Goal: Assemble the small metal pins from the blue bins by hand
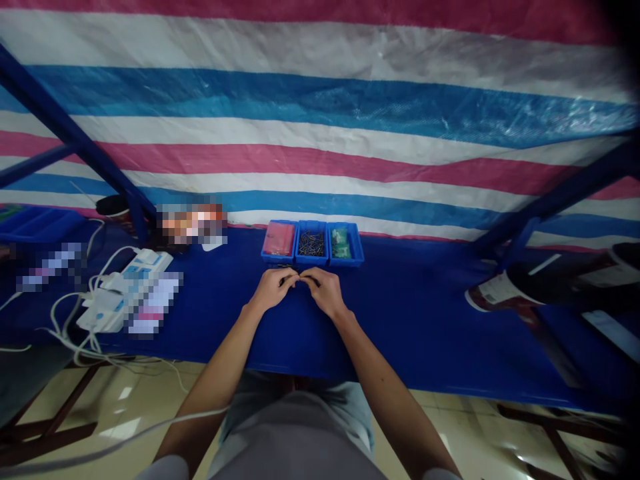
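My left hand (pixel 274 288) and my right hand (pixel 323 289) meet fingertip to fingertip over the blue table, just in front of three small blue bins. Both are closed in a pinch, and whatever lies between the fingers is too small to make out. In the left bin (pixel 264 257) lie flat red pieces (pixel 279 238). Many dark metal screws or nails (pixel 311 244) fill the middle bin (pixel 313 261). Small green-and-clear packets (pixel 341 243) lie in the right bin (pixel 356 259). A few thin dark pieces show on the table by the left bin's front edge.
A white power strip (pixel 145 273) with tangled white cables lies on the left, beside a blurred-out phone. Large dark cups (pixel 505 288) stand at the right. Blue frame posts (pixel 80 147) slant up before a striped tarp (pixel 320 100). A blue tray (pixel 43 223) sits far left.
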`<action>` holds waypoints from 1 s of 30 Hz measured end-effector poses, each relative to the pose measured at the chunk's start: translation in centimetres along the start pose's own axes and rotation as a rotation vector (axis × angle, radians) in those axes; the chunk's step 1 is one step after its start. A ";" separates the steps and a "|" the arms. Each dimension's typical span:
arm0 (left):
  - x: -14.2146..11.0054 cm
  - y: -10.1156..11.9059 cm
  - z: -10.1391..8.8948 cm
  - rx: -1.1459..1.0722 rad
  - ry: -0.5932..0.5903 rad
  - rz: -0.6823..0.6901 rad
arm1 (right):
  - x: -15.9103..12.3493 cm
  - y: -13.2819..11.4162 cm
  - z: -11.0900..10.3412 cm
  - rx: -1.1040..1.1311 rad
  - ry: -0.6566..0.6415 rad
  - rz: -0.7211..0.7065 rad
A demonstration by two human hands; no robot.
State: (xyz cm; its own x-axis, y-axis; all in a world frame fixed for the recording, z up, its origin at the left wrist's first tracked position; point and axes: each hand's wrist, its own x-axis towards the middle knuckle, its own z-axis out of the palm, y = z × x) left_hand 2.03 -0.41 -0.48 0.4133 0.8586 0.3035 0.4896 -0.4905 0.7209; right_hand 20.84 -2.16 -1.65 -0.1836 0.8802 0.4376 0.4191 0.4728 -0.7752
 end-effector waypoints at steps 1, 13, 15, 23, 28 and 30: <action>0.0 0.0 0.0 -0.007 0.008 0.006 | 0.0 0.0 0.0 -0.014 -0.002 -0.005; -0.1 -0.1 -0.2 -0.081 0.211 -0.009 | 0.1 -0.3 -0.2 -0.154 0.069 0.028; -0.2 -0.5 -0.6 -0.090 0.302 -0.057 | 0.5 -0.5 -0.6 -0.150 0.176 0.040; -0.3 -2.0 -1.6 0.158 0.241 -0.114 | 4.4 -0.3 -2.1 -0.318 0.370 0.137; -0.2 -2.3 -1.1 0.258 0.130 -0.116 | 2.9 0.1 -0.6 -0.296 0.231 0.046; -0.1 -2.2 -1.0 0.304 0.098 -0.152 | 1.8 0.2 0.2 -0.289 0.117 -0.004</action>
State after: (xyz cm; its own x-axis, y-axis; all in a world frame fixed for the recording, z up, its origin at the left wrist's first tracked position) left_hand 0.11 0.73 -1.46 0.2499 0.9280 0.2762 0.7522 -0.3657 0.5482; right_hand 20.42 -0.47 -1.13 -0.0892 0.8596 0.5031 0.6568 0.4305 -0.6191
